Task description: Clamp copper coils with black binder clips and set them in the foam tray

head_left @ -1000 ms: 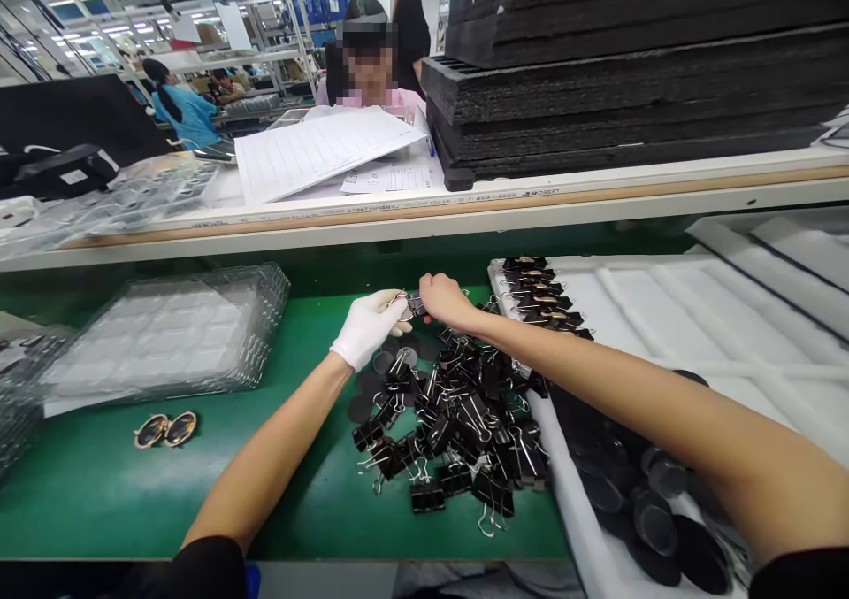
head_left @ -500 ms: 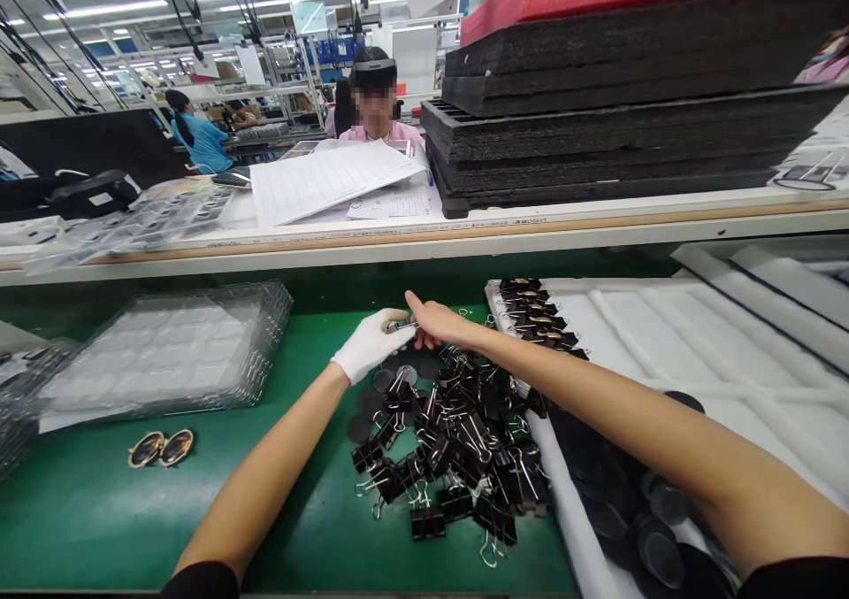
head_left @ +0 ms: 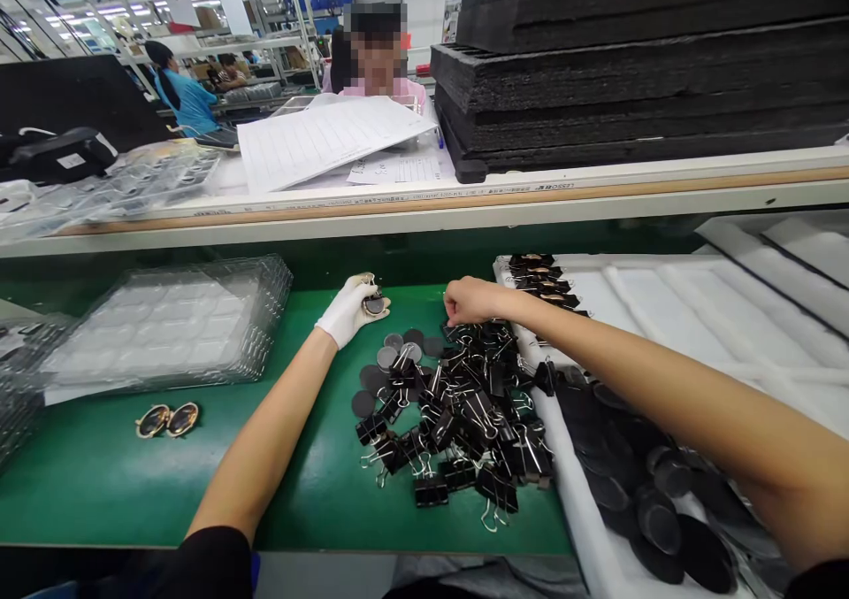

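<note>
My left hand (head_left: 348,311), in a white glove, is closed on a small round gold-rimmed piece (head_left: 374,304) with a dark face. Wire handles like those of a binder clip stick up above it. My bare right hand (head_left: 472,301) has its fingers curled down at the far edge of a heap of black binder clips (head_left: 464,413); its fingertips are hidden, so whatever they hold does not show. Flat dark discs (head_left: 371,378) lie at the heap's left side. Two joined gold-rimmed round pieces (head_left: 168,419) rest on the green table at left.
Stacked clear plastic trays (head_left: 165,325) stand at left. To the right, a white tray (head_left: 637,298) carries a row of clipped pieces (head_left: 540,280) and many dark discs (head_left: 616,475). A shelf (head_left: 398,210) crosses behind, bearing papers and black foam (head_left: 597,95). A co-worker sits beyond.
My hands have come apart: the left moved left with the round piece, the right moved right to the clip heap. The camera view has tilted down.
</note>
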The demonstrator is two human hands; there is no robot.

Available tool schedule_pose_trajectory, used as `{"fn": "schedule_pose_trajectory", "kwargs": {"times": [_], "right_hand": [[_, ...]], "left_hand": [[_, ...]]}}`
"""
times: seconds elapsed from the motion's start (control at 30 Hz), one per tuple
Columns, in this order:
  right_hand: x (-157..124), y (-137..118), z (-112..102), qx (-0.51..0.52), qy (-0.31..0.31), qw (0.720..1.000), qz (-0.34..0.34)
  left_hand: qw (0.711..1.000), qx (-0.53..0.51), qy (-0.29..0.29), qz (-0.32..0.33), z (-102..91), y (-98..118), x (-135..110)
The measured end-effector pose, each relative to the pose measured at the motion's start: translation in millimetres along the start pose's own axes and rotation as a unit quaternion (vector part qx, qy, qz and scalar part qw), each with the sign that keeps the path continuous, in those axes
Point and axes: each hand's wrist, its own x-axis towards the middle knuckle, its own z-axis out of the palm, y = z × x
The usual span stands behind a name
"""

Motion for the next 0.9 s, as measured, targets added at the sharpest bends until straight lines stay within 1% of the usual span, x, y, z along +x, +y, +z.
{"fn": "schedule_pose_trajectory", "kwargs": {"times": [0.13,0.2,0.3,0.37,0.43,0.5,0.57,0.6,0.73,0.9], "right_hand": [[21.8,-3.3,2.9,0.072,0.055,0.996,-0.015],[32.9,-7.5,3.0,0.101,0.065,0.993,-0.021],[46.8,-16.0,2.3,0.134,0.065,0.989,-0.016],[55.2,-23.0,3.2,0.148,0.096,0.984,0.016],[64.2,-30.5,7.0,0.158,0.154,0.973,0.074],[73.4,-37.6,14.0,0.162,0.202,0.956,0.138],[81.5,-42.7,23.1,0.165,0.225,0.944,0.178],[84.6,-44.2,28.0,0.164,0.230,0.941,0.185],[91.2,-43.1,45.4,0.150,0.251,0.943,0.162],[96.1,-33.4,57.3,0.140,0.265,0.941,0.156]], "left_hand": [[0.999,-0.002,-0.036,0.012,-2.5,-0.5,4.1],[0.999,0.011,-0.030,0.015,-3.8,-1.4,6.5],[0.999,0.026,-0.005,0.030,-6.7,-3.9,10.0],[0.998,0.043,0.016,0.046,-8.3,-4.9,10.8],[0.995,0.080,0.034,0.055,-8.5,-4.9,9.7],[0.990,0.122,0.042,0.050,-7.0,-4.7,7.0],[0.987,0.150,0.046,0.039,-4.3,-4.9,4.1],[0.985,0.160,0.048,0.034,-2.8,-5.3,2.8],[0.972,0.223,0.069,0.035,1.0,-7.5,0.5],[0.943,0.309,0.107,0.059,-1.0,-6.7,-2.0]]}}
